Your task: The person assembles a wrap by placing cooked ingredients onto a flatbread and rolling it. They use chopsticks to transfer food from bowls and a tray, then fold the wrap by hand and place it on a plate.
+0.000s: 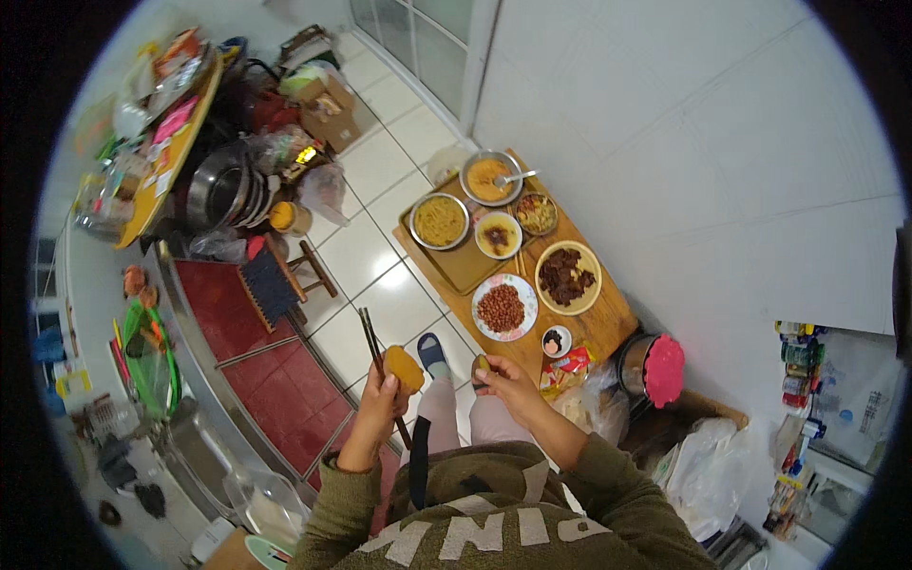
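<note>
My left hand (383,408) is closed round dark chopsticks (369,334) and a flat, rounded, orange-yellow piece of food (407,370), perhaps a flatbread. My right hand (514,391) pinches a small yellowish-brown piece (483,363), too small to name surely. Both hands are in front of my body, near the low wooden table (608,328). Closest to my right hand on it are a small white dish (569,337) with dark and pink bits, and a floral plate (530,306) of reddish peanuts (501,310).
A yellow bowl (597,290) holds dark meat-like pieces. A tray (464,283) bears a steel bowl (414,228) of yellow food. Another steel bowl (465,188) has a spoon (518,177). Left are a folding stool (269,290) and stacked basins (220,188); right, a pink-lidded bin (663,370).
</note>
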A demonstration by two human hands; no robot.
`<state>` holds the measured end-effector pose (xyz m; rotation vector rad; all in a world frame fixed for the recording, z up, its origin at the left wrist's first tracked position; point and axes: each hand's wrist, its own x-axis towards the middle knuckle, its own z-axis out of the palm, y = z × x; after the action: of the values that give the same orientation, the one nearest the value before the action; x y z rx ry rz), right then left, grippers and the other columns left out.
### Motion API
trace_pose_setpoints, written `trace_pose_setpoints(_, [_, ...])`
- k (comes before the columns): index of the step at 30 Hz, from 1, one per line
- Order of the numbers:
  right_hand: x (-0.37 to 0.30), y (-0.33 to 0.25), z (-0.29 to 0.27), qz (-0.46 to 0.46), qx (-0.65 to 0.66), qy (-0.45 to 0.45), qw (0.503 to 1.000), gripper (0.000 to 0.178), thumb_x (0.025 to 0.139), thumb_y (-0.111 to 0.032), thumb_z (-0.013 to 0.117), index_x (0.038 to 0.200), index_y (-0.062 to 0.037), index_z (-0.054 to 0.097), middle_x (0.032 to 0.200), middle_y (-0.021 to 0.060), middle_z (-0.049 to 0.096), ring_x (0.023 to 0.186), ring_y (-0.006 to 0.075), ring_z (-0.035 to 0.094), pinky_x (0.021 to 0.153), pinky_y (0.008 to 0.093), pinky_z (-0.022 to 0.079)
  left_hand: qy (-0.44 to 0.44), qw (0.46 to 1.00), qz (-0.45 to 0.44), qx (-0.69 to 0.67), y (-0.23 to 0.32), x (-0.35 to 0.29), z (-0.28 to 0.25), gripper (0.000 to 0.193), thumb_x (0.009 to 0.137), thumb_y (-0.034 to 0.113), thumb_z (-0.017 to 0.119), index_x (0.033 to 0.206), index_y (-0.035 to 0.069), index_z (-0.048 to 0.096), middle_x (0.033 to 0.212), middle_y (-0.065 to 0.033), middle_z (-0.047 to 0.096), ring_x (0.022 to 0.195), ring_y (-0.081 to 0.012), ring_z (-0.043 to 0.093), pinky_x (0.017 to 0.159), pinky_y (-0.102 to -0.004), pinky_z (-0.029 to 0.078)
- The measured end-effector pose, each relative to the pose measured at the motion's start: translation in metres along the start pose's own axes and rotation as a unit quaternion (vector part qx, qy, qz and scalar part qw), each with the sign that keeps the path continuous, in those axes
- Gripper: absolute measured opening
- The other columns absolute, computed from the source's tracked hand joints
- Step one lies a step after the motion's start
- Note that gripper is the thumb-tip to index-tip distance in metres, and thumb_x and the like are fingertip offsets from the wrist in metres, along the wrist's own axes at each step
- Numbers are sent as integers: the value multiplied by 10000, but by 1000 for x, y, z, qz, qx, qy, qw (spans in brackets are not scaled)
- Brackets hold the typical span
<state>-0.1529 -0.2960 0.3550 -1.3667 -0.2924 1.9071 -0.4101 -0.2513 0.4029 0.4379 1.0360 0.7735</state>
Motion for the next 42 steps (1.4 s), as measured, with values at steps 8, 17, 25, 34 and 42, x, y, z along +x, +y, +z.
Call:
trace_pose_setpoints(8, [94,28,-57,1,30,144,989,492,905,-154,742,1323,-24,519,1179,91,621,972,151,631,808,287,534,-5,993,-112,29,-44,139,-2,530,1021,331,530,1475,161,316,799,22,473,524,-31,323,455,-177,250])
trace_pose_setpoints(17, [259,37,-104,-223,-481,159,833,537,770,-76,765,1263,4,568,1183,207,540,1100,387,560,947,419,477,91,991,-93,-28,-120,240,-33,373,1040,287,477,1388,175,397,872,26,490,558,-26,315,446,-165,246])
trace_pose_setpoints(25, [342,43,-106,-257,-697,49,667,518,761,-99,720,1251,-3,580,1199,155,546,1124,352,529,982,442,435,88,986,-108,-93,-153,264,-62,355,1028,231,468,1371,187,385,891,11,494,585,-34,310,467,-153,248])
trace_pose_setpoints(34, [346,63,-104,-238,-734,27,636,629,778,-107,703,1370,-18,511,1252,172,560,1164,348,523,1022,464,396,114,980,-133,-98,-178,279,-82,409,1022,272,533,1398,194,390,947,-3,554,596,-38,316,478,-178,252])
trace_pose_setpoints(42, [289,52,-74,-226,-491,-68,839,867,757,-131,786,1488,-3,338,1406,222,483,1310,395,455,1131,459,331,68,982,-154,-86,-186,295,-69,498,988,279,615,1419,152,400,893,38,530,591,-21,366,480,-177,283])
